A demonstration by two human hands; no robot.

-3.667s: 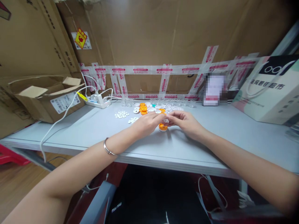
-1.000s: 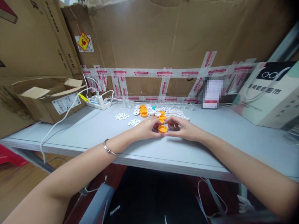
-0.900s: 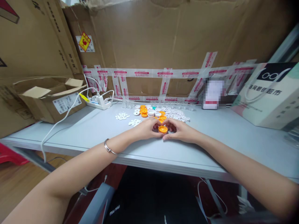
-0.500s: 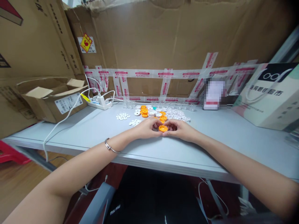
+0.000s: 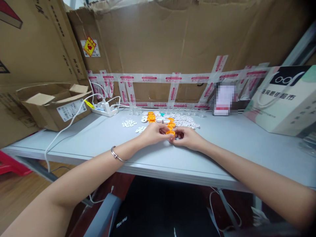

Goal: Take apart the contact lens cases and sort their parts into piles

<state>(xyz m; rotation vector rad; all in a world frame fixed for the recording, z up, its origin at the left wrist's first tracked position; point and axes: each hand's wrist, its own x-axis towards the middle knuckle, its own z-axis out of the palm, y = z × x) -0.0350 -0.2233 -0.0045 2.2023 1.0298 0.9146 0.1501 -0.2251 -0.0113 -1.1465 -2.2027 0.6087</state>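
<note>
An orange round cap [image 5: 170, 133] is held between my two hands near the middle of the table. My left hand [image 5: 154, 133] grips its left side, thumb in front. From the right, my right hand [image 5: 188, 137] pinches the same cap. Just behind the hands lie several orange caps [image 5: 151, 117] and several white round caps [image 5: 159, 119]. A heap of small white pieces [image 5: 185, 121] spreads behind my right hand. Two smaller groups of flat white pieces [image 5: 129, 123] lie behind and left of my left hand.
A grey-white table [image 5: 98, 140] bears a power strip [image 5: 105, 109] with white cables and an open cardboard box [image 5: 53, 103] at the left. Clear round containers [image 5: 135, 111] line the back. A phone [image 5: 223, 100] leans at the back right, beside a paper bag [image 5: 278, 102].
The orange cap has tilted, with its side now facing me more. My left thumb has moved across its front. The view has shifted slightly.
</note>
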